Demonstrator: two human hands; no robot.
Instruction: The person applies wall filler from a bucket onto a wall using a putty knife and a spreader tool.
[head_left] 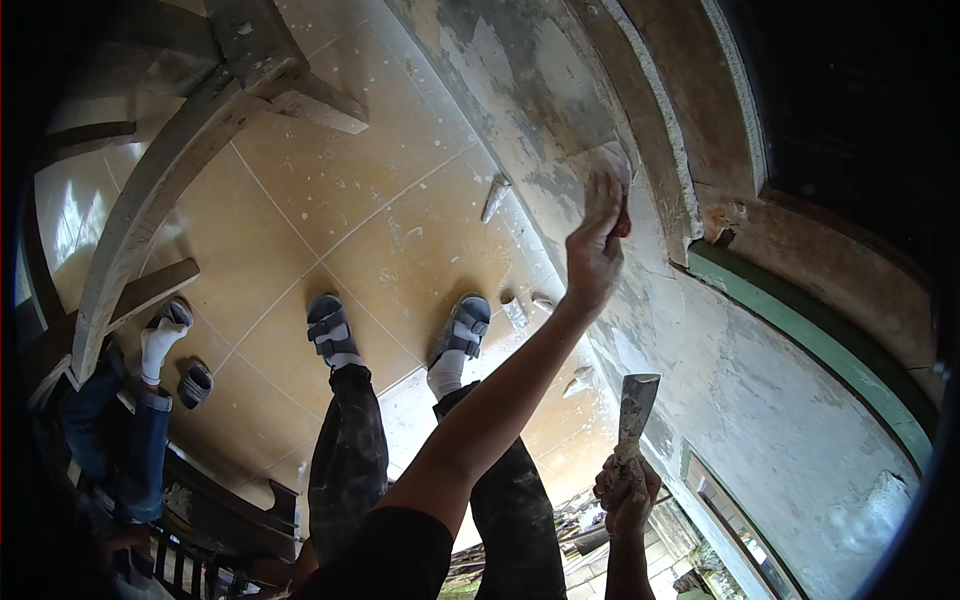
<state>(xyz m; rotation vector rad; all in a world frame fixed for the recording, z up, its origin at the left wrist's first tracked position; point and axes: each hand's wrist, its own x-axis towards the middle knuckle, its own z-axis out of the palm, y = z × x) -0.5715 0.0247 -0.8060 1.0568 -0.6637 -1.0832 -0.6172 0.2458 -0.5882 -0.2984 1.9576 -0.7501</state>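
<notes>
My left hand [595, 250] reaches up across my body to the patchy grey wall [700, 330] on the right. Its fingers press a flat pad with a reddish edge [625, 210] against the plaster, just below the brown window frame; the palm hides most of the pad. Lower down, my right hand [627, 492] is closed round the handle of a putty knife [637, 405]. The knife's broad metal blade points upward, apart from the wall, and whitish filler coats its handle and my fingers.
A wooden trestle [150, 200] stands at the upper left. Another person's jeans-clad leg [150, 440] and a loose sandal [195, 384] are at the left. Whitish scraps [495, 198] lie on the tiled floor [290, 190] along the wall. A green sill [800, 320] edges the wall.
</notes>
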